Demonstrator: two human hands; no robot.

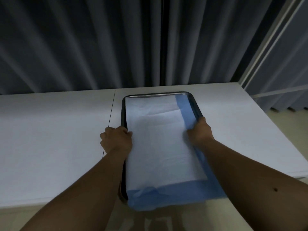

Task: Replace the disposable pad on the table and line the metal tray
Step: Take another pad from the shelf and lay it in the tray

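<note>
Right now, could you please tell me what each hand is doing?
Left hand: grips the tray at its left rim.
Right hand: grips the tray's right rim, over the pad.

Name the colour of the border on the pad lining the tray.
Blue, around a white centre, on the pad; head view shows it.

Tray (124,114) is set on surface (50,139), overhanging its near edge; pad (158,147) is laid in tray; curtain (83,44) is hung behind.
</note>
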